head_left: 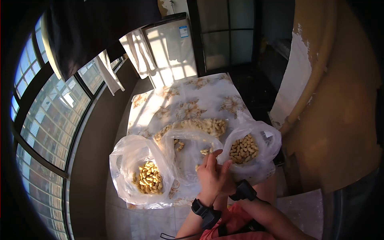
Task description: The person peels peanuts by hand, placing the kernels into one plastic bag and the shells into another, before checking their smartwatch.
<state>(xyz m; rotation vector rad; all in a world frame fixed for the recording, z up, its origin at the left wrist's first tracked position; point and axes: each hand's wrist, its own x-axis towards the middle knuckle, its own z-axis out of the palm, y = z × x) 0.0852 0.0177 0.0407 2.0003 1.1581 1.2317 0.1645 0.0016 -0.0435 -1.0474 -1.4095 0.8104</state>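
Peanuts [150, 178] lie in three places on the table [190, 82]: the left bag [120, 176], the right bag [272, 140], and in or at the middle bag [180, 170] between them. Hands cross over the near right part of the middle bag, beside the right bag. Left hand [211, 178] overlaps right hand [228, 180]; fingers of the left partly extended, right mostly hidden. Cannot tell whether either holds a peanut.

Risks (judged): the middle bag's film is slack and lies close to the hands; a snag on fingers or a wristband [206, 212] could drag it and scatter its contents. The right bag stands near the table's right edge, by the right forearm; a sideways knock could tip it. With bag mouths so close, a dropped peanut could land in the wrong bag.

Counts: bags, 3. Hands, 2. Wristbands, 2, one per wrist. Table, 1. Fridge [170, 52], 1, beyond the table. Peanut groups: one pile in the left bag, one in the right, one long heap [204, 126] at the middle bag's far side, plus a few loose ones near the hands. Single peanuts overlap too much to count.
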